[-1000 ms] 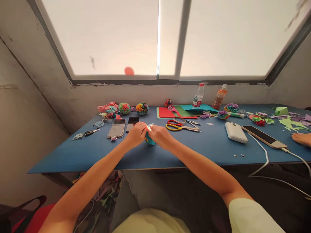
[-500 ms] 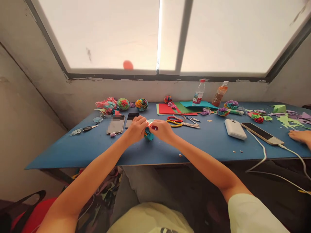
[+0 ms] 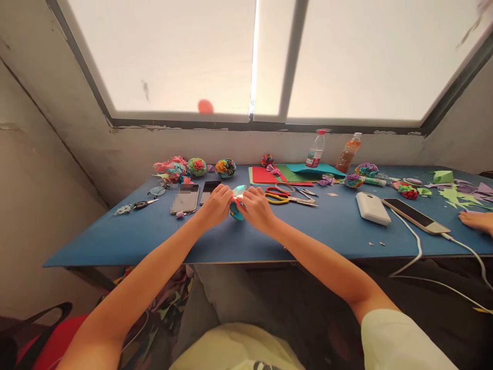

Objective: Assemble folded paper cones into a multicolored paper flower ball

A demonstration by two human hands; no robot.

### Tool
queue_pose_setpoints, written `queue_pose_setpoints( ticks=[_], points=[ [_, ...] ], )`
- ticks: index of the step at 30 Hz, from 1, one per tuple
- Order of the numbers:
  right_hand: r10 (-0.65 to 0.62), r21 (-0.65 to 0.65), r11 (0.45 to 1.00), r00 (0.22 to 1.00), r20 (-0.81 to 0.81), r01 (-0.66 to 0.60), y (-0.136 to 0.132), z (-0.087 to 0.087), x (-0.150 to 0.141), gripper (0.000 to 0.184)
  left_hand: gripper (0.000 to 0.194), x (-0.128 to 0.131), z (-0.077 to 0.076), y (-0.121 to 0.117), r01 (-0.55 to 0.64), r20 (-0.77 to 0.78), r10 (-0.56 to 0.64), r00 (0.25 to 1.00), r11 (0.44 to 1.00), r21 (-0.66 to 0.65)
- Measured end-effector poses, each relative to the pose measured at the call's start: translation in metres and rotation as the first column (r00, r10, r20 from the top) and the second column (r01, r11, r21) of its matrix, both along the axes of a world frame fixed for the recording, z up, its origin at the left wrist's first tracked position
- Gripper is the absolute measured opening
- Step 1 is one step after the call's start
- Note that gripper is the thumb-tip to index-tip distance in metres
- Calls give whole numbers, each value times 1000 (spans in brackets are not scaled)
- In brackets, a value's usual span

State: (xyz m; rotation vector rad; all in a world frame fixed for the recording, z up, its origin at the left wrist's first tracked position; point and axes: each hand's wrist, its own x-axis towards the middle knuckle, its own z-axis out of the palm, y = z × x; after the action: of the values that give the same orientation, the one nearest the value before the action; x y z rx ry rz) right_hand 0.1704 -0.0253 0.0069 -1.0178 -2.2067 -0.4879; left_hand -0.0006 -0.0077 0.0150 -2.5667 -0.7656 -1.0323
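Over the front middle of the blue table [image 3: 162, 241], both hands are closed around a small turquoise paper flower [image 3: 237, 213] with some yellow on it. My left hand [image 3: 217, 205] grips its left side with bent fingers. From the right, my right hand [image 3: 256, 206] pinches its top, where a pale, brightly lit piece shows between the fingertips. Fingers cover most of the flower. Just right of my right hand lie yellow-handled scissors [image 3: 293, 200] and a red-handled tool [image 3: 278, 189]. Two phones, a pale-framed one [image 3: 187, 198] and a dark one [image 3: 208, 187], lie behind my left hand.
Several paper flower balls [image 3: 225, 168] line the back. Coloured sheets [image 3: 265, 176] lie near a water bottle [image 3: 316, 149] and an orange drink bottle [image 3: 349, 152]. A white power bank [image 3: 373, 208] and a cabled phone [image 3: 416, 216] are right, near another person's hand [image 3: 476, 221].
My right hand's fingers have shifted on the flower; half a second ago they pinched lower, with a dark red bit showing. My left hand keeps its hold. The camera view tilted slightly.
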Motion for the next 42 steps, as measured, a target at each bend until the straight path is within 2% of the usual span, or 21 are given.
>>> queue_pose_setpoints(
  ticks=[5, 10, 13, 14, 16, 19, 22, 24, 29, 36, 42],
  points=[
    [-10, -23, 1000, 1000, 11, 10, 0, 1, 0, 33, 23, 0, -3, 2, 2, 5, -2, 1000, 1000, 8],
    [-2, -135, 991, 999, 35, 7, 5, 2, 2, 27, 22, 0, -3, 4, -24, 5, 24, 1000, 1000, 13],
    [-151, -228, 963, 989, -1, 147, 21, 15, 21, 32, 21, 0, -2, 3, -48, 7, 48, 999, 999, 15],
    [-252, -254, 938, 967, -32, 236, 28, 22, 34, 38, 21, -1, -2, 3, -55, 7, 55, 998, 998, 14],
    [-482, -305, 848, 870, -104, 433, 44, 38, 71, 50, 22, -2, -2, 4, -70, 5, 70, 998, 997, 11],
    [-738, -418, 650, 659, -147, 635, 62, 54, 137, 68, 23, -3, -2, 5, -91, -7, 91, 996, 996, 1],
    [-842, -536, 493, 532, -95, 685, 72, 51, 181, 75, 26, -3, -4, 5, -103, -32, 102, 994, 994, -29],
    [-860, -575, 445, 507, -60, 686, 78, 44, 189, 75, 27, -2, -5, 4, -112, -48, 109, 993, 992, -62],
    [-866, -609, 410, 500, -24, 680, 89, 30, 183, 75, 26, -2, -6, 2, -134, -87, 122, 989, 979, -151],
    [-880, -644, 359, 475, 8, 675, 88, 19, 201, 71, 22, -2, -3, -2, -172, -98, 152, 984, 953, -249],
    [-869, -667, 346, 493, 39, 661, 91, 16, 202, 71, 21, -4, -1, -1, -177, -120, 147, 982, 936, -304]
  ],
)
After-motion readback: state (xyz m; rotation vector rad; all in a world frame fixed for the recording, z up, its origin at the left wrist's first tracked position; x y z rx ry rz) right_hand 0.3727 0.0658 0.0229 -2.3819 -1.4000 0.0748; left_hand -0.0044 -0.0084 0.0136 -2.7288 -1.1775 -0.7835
